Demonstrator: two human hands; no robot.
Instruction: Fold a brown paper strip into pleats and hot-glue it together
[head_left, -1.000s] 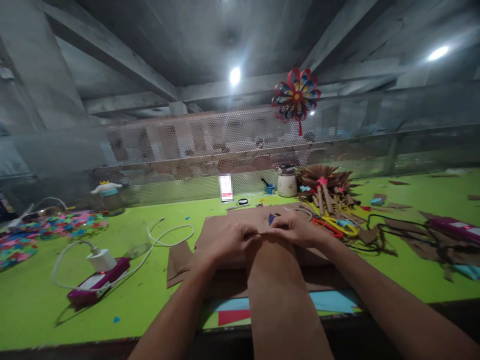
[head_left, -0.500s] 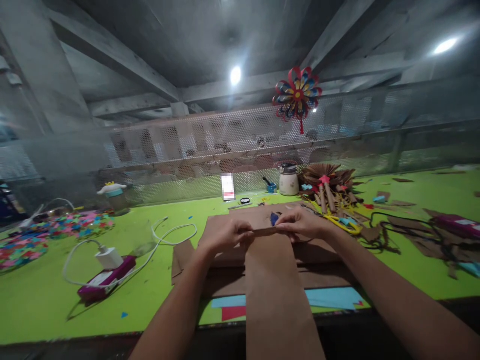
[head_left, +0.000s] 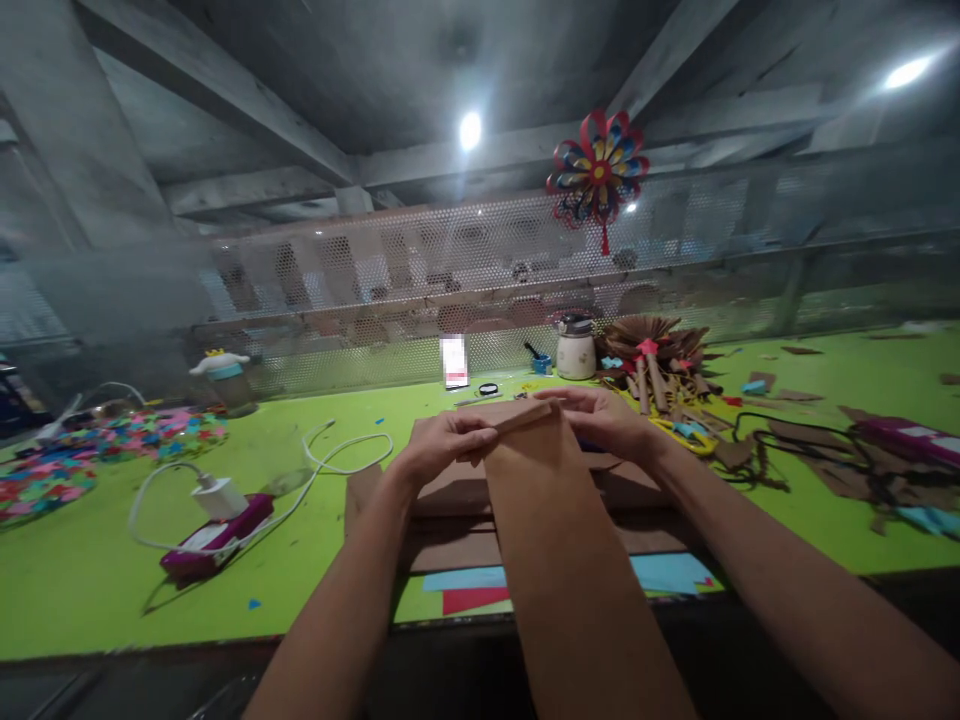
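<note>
A long strip of brown paper [head_left: 577, 560] runs from the near edge of the view up to both hands, its far end folded over in a narrow band. My left hand [head_left: 450, 440] pinches the left corner of that fold between thumb and fingers. At the right corner, my right hand [head_left: 604, 420] grips the fold, its fingertips partly hidden behind the paper. Beneath the strip lie stacked brown paper sheets [head_left: 450, 500] on the green table [head_left: 300, 600]. Light blue paper [head_left: 667, 572] and red paper [head_left: 472, 600] stick out at the near side of the stack.
On the left are a white charger [head_left: 219, 497] on a purple power strip [head_left: 217, 540] and colourful paper pieces [head_left: 150, 445]. Behind stand a phone [head_left: 454, 362], a white jar [head_left: 576, 350] and folded brown paper fans [head_left: 652, 345]. Yellow-handled scissors [head_left: 686, 437] and black cable [head_left: 787, 440] lie right.
The folded end has been raised and tilted, its right corner now higher. The right hand has shifted to that corner, and the strip now slants toward the lower right.
</note>
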